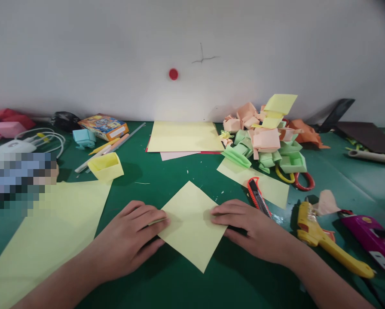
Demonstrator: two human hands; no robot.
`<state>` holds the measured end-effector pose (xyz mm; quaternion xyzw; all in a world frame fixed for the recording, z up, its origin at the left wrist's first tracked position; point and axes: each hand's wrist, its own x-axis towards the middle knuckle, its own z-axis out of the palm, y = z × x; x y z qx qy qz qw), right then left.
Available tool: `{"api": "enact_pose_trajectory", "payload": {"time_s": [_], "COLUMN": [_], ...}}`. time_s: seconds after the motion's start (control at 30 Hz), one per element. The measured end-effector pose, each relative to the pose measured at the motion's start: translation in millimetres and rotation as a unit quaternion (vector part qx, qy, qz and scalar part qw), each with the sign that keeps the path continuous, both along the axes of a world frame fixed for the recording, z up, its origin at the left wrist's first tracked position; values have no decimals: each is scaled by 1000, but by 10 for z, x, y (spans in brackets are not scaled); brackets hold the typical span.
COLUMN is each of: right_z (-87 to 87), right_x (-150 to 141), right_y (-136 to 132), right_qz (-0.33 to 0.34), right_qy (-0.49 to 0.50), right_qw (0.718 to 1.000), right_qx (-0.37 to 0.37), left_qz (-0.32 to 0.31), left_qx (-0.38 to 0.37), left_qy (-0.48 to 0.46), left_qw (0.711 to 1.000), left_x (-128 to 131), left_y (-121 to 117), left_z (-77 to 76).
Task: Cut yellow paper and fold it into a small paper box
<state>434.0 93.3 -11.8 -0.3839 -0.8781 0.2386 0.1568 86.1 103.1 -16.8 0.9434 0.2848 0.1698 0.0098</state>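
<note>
A small square of pale yellow paper [192,227] is turned cornerwise in front of me, one corner pointing towards me and one away. My left hand [141,234] grips its left corner between the fingers, and that corner is mostly hidden. At the opposite side, my right hand [244,225] has its fingers over the right corner, with the thumb lower at the edge. Both hands are closed on the sheet, low over the green table [179,171]. Just beyond my right hand lies an orange-red box cutter [258,195].
Left are a large yellow sheet [60,223] and a yellow folded paper box [106,166]. Stacked sheets [186,136] lie by the wall. Right are piled paper boxes [265,139], scissors [304,181], a yellow glue gun [328,244] and a purple power strip [369,238].
</note>
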Motion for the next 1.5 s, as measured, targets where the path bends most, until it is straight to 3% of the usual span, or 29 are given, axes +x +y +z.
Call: {"api": "enact_pose_trajectory", "payload": {"time_s": [0.57, 0.77, 0.97, 1.5], "right_z": [-101, -73, -69, -28], "right_x": [69, 57, 75, 60], "right_y": [18, 8, -11, -16], "right_qz": [-17, -20, -5, 2], "right_qy": [-4, 3, -12, -23], "right_qw": [992, 993, 994, 996], "right_qx": [123, 114, 112, 87], "left_qz": [-18, 19, 98, 81], "left_qx": [37, 82, 122, 83], "left_qy": [-39, -44, -43, -26], "left_qw": [998, 995, 987, 993], "left_x": [33, -14, -11, -34], "left_y": [24, -1, 13, 30], "left_z": [27, 40, 41, 11]}}
